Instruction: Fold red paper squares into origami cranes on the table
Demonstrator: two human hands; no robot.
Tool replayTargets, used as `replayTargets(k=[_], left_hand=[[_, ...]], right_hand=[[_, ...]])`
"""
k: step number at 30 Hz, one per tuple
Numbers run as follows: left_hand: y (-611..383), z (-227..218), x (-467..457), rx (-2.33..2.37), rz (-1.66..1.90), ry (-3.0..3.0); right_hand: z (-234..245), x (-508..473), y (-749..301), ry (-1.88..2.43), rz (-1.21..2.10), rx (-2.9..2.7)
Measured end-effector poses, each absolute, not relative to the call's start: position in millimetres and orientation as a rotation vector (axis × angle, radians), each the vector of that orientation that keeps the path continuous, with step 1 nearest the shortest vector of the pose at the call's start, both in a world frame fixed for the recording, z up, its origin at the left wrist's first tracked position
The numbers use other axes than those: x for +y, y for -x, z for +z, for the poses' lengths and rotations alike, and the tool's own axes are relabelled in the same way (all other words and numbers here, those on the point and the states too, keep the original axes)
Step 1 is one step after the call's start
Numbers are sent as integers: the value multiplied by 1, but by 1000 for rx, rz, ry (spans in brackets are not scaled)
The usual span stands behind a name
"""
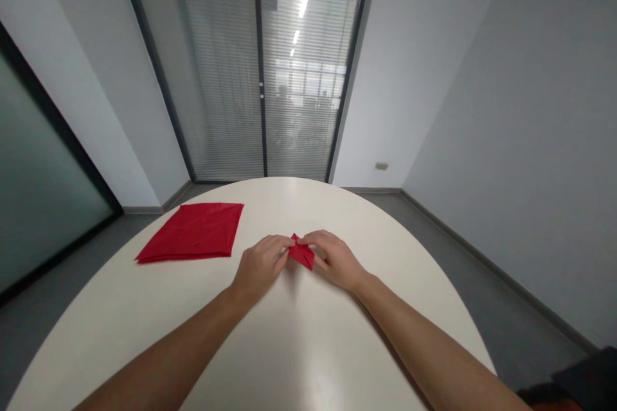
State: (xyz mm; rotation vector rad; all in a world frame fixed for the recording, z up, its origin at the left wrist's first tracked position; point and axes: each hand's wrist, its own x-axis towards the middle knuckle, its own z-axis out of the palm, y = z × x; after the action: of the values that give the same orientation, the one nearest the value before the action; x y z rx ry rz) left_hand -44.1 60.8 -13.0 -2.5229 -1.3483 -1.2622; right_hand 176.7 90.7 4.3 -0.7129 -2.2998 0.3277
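Partly, fingertips [288,242] hide the small folded red piece [302,255].

One head-worn view looks from close above the near side of the white table [284,347], forward and down.
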Motion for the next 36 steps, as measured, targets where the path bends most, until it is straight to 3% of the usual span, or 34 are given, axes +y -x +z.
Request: replayTargets(k=[6, 14, 19, 36], left_hand=[[36, -4, 56, -1362, -1578, 2443], [25, 7, 54, -1780, -2177, 2469], [26, 3, 60, -1875, -2235, 2565], [27, -8, 67, -2127, -2432, 2545]], right_hand=[[11, 81, -170, 768, 460, -2111], [13, 79, -157, 791, 1081, -1708], [4, 90, -158, 820, 1377, -1635], [-1, 97, -166, 875, 1374, -1686]])
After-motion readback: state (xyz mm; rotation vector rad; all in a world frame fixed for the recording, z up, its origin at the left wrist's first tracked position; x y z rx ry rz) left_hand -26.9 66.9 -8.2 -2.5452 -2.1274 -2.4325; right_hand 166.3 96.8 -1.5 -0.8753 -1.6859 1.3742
